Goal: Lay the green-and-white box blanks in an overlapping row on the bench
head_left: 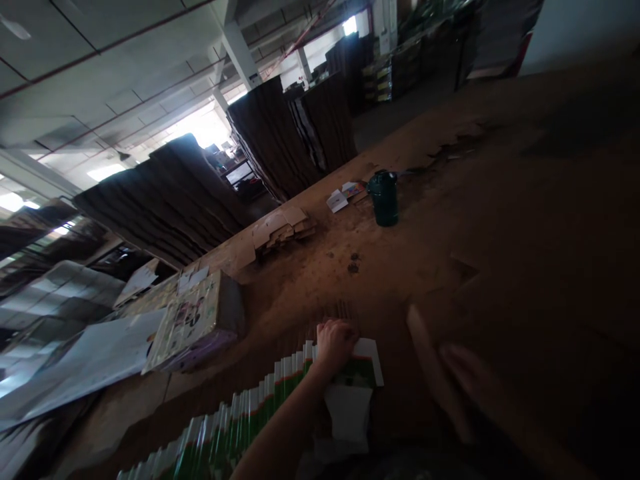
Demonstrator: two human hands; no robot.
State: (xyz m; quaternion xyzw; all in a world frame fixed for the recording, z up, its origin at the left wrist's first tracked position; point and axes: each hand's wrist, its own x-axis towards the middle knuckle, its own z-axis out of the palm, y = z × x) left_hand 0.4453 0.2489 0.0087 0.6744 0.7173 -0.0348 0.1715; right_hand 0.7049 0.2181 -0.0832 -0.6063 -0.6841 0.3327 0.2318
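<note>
My left hand (336, 343), with its fingers curled, rests at the top of a white and green flat carton (367, 360) with opened white flaps. The carton lies at the right end of a long row of similar folded cartons (240, 413), which lean against each other on the table. To the right, my right hand (467, 373) is smeared by motion and dim. Beside it is a long, tan, blurred shape (433, 363); whether the hand holds it I cannot make out.
A dark green lidded jug (384, 199) stands farther back on the brown table (390, 280), near paper scraps (337, 201). Cardboard pieces (280, 230) lie along the far edge. A wrapped stack of printed sheets (200, 320) sits left. Tall board stacks (285, 133) stand beyond.
</note>
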